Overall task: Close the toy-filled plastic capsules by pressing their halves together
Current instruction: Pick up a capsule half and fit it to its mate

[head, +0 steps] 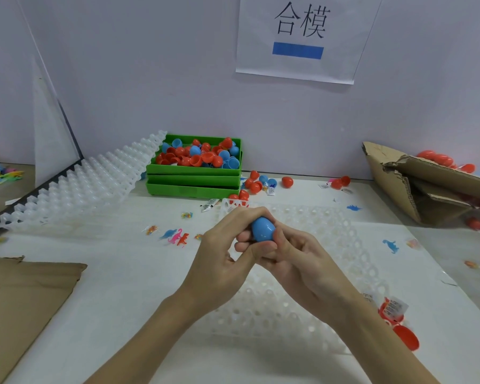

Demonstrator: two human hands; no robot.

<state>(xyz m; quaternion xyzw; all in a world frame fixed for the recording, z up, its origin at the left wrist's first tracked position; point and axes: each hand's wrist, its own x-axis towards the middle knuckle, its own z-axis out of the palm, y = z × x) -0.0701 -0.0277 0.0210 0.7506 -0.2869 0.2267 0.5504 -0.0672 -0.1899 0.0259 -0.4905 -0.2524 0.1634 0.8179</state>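
A blue egg-shaped capsule sits between both hands above the middle of the table. My left hand wraps it from the left, thumb over the top. My right hand cups it from below and the right. The fingers hide the capsule's lower part, so its seam does not show. Under the hands lies a white plastic tray with rows of round sockets. An open red capsule with a packet in it lies at the tray's right front corner.
Stacked green bins at the back hold several red and blue capsule halves. A second white tray leans at the left. A torn cardboard box with red capsules stands at the right, flat cardboard at front left. Small toy dinosaurs lie scattered.
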